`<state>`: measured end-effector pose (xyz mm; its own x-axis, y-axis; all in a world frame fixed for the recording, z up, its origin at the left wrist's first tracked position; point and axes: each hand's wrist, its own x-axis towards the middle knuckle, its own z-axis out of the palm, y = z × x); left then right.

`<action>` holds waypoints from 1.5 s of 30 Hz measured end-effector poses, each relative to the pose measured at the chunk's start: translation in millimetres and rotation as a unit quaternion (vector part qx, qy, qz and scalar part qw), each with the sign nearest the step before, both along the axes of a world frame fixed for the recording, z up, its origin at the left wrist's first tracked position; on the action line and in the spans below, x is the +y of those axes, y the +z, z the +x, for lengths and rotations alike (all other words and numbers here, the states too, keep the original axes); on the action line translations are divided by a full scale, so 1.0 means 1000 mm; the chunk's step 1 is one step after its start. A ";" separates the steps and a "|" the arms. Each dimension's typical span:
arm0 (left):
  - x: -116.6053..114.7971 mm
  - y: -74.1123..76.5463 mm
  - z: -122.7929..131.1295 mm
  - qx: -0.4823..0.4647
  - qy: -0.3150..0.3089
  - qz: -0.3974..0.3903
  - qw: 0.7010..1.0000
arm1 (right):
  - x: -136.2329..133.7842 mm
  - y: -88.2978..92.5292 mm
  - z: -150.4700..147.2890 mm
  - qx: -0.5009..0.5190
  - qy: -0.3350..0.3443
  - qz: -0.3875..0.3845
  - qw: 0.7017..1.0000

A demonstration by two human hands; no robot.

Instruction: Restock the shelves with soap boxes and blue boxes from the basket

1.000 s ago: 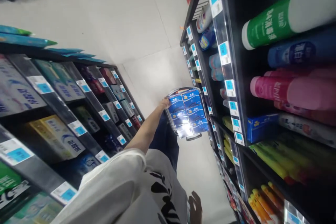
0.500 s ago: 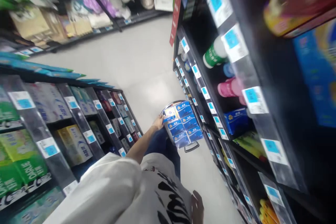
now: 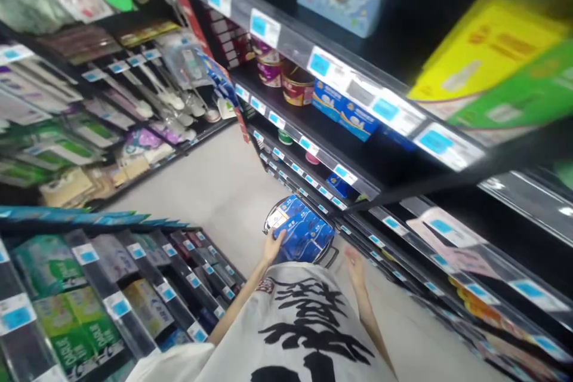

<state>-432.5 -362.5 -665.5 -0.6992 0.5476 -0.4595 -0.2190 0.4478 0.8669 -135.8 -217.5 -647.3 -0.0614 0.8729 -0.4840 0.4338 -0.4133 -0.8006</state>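
My left hand [image 3: 273,246] is closed at the near left edge of the blue packs, its thumb against a blue box [image 3: 292,228]. The fingers beneath are hidden. Blue shrink-wrapped packs [image 3: 316,233] with white print fill the shopping basket, whose dark rim [image 3: 267,218] shows at the left. At the basket's near right sticks out its handle [image 3: 332,258]. My right hand [image 3: 353,261] is raised beside the basket, apart from it. Motion smears its fingers, and I see nothing held in it.
A tall shelf [image 3: 286,125] with blue price tags runs along the right, bearing cans [image 3: 298,85], blue boxes [image 3: 344,110] and yellow packs [image 3: 483,48]. Toothpaste boxes [image 3: 80,316] stand on the left shelf. Utensils [image 3: 156,86] hang at the far left. Pale floor [image 3: 215,185] lies between.
My view has tilted up and shifted, showing more of the right shelf. My right hand has risen from beside my hip to near the basket. My left hand stays at the blue packs.
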 end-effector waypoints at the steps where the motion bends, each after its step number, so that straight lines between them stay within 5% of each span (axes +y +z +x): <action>1: 0.009 0.009 0.010 -0.001 -0.005 0.020 1.000 | 0.004 0.001 -0.007 0.027 0.002 0.000 1.000; 7: 0.057 0.061 0.066 -0.085 -0.014 0.127 0.988 | -0.012 0.039 -0.031 0.228 0.042 -0.077 0.970; 11: 0.061 0.086 0.091 -0.150 -0.108 0.167 0.968 | -0.034 0.061 -0.022 0.245 -0.032 -0.049 0.968; 15: 0.044 0.095 0.114 -0.182 -0.196 0.138 0.954 | -0.040 0.065 -0.003 0.254 -0.112 -0.028 0.960; 22: 0.035 0.100 0.150 -0.214 -0.245 0.134 0.936 | -0.036 0.072 0.017 0.251 -0.166 -0.003 0.953; 30: 0.044 0.116 0.138 -0.197 -0.200 0.186 0.942 | -0.032 0.084 0.004 0.295 -0.140 -0.007 0.945; 36: 0.040 0.121 0.122 -0.215 -0.082 0.185 0.955 | -0.031 0.105 -0.014 0.311 -0.082 -0.035 0.946; 45: 0.043 0.117 0.097 -0.272 -0.070 0.072 0.957 | -0.028 0.097 -0.028 0.265 0.027 -0.255 0.930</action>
<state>-335.8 -319.4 -548.4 -0.2928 0.7038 -0.6472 -0.6021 0.3901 0.6966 -163.4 -245.7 -550.4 -0.4461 0.5265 -0.7237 0.0667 -0.7868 -0.6136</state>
